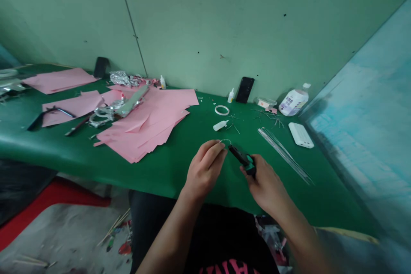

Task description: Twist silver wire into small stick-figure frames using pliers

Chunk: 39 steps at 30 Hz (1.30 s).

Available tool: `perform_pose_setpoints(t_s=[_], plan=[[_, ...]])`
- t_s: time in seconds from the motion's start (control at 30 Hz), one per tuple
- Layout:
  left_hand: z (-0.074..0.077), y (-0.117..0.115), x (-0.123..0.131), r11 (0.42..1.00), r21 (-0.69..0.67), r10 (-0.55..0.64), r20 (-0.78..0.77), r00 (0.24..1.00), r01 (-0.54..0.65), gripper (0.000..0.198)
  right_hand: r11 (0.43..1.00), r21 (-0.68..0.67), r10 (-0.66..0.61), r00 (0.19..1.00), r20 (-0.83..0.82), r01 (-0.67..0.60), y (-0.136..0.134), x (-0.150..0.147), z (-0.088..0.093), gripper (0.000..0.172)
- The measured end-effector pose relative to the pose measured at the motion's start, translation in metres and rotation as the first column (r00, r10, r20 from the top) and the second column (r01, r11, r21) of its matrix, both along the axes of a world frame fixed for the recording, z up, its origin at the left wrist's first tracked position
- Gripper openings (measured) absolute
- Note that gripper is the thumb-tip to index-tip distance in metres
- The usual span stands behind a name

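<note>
Stretching along a pale green wall [205, 17], a table with a green cover [64, 150] is holding many craft materials. On its left part, sheets of pink paper [144, 128] are lying in loose layers, and crumpled aluminium foil [120, 78] is sitting near the wall. To the right, a black smartphone [245, 89] is leaning on the wall beside a white plastic bottle [293, 102]. A white power bank [301, 135] and a bundle of thin metal rods [284, 154] are lying on the green cover, not far from a white tape ring [221, 110] and a small glue bottle [220, 125]. Above the table's front edge, the person's left hand [204, 170] is closing its fingers [212, 152] and pinching a thin curved wire [225, 141]. The wire is sticking out just past these fingertips. The right hand [265, 184] is gripping a black-and-green handheld tool [245, 162], its black end pointing to the wire and almost touching it.
</note>
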<state>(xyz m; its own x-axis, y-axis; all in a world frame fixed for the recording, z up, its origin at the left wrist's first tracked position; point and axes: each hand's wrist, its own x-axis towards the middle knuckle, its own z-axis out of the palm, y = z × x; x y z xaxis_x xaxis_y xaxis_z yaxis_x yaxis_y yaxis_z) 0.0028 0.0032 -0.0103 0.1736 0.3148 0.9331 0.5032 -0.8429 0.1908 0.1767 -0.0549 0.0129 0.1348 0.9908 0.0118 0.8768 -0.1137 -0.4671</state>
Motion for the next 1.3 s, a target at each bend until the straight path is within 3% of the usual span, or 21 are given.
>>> perform_pose_setpoints(t_s=[0.23,0.33,0.43,0.53,0.63,0.77,0.9,1.03,1.17,1.23,1.3], plan=[[-0.005,0.004,-0.002,0.997,0.035,-0.075,-0.014,0.997,0.075,0.025,0.998,-0.069,-0.007,0.999,0.048,0.010,-0.001,-0.002,0.004,0.017],[-0.007,0.002,0.002,0.995,0.008,-0.101,0.169,0.980,0.101,0.026,0.995,-0.098,-0.029,0.997,0.077,0.036,-0.001,-0.001,0.005,0.019],[-0.003,-0.001,0.006,0.964,-0.213,-0.062,0.410,0.910,0.162,0.024,0.993,-0.108,-0.037,0.995,0.097,0.047,-0.001,-0.002,0.006,0.020],[0.004,-0.005,0.004,0.839,-0.468,-0.045,0.451,0.892,0.279,0.014,0.995,-0.092,-0.031,0.993,0.110,0.042,-0.002,-0.002,0.005,0.020],[0.011,-0.009,0.000,0.729,-0.577,-0.036,0.505,0.863,0.368,0.011,0.998,-0.054,-0.018,0.992,0.122,0.024,-0.003,-0.002,0.003,0.023],[0.018,-0.010,0.000,0.597,-0.593,-0.020,0.662,0.749,0.540,0.015,0.999,-0.032,0.007,0.994,0.114,-0.003,-0.004,0.000,0.001,0.025],[0.018,-0.007,0.002,0.514,-0.623,0.012,0.693,0.721,0.590,0.018,0.999,-0.047,0.021,0.995,0.098,-0.016,-0.004,0.000,0.000,0.026],[0.016,-0.002,0.000,0.363,-0.608,0.006,0.759,0.651,0.706,0.021,0.999,-0.032,0.035,0.996,0.082,-0.032,-0.003,0.001,0.000,0.018],[0.016,0.003,0.000,0.266,-0.592,0.003,0.790,0.613,0.761,0.022,0.992,-0.064,0.111,0.994,-0.024,-0.112,-0.001,0.003,0.001,0.013],[0.017,0.004,0.002,0.179,-0.591,-0.011,0.798,0.602,0.786,0.024,0.982,-0.071,0.171,0.981,-0.086,-0.178,0.000,0.003,0.001,0.012],[0.017,0.004,0.004,0.050,-0.571,-0.012,0.820,0.572,0.820,0.027,0.972,-0.058,0.219,0.967,-0.128,-0.228,0.001,0.002,0.001,0.010]])
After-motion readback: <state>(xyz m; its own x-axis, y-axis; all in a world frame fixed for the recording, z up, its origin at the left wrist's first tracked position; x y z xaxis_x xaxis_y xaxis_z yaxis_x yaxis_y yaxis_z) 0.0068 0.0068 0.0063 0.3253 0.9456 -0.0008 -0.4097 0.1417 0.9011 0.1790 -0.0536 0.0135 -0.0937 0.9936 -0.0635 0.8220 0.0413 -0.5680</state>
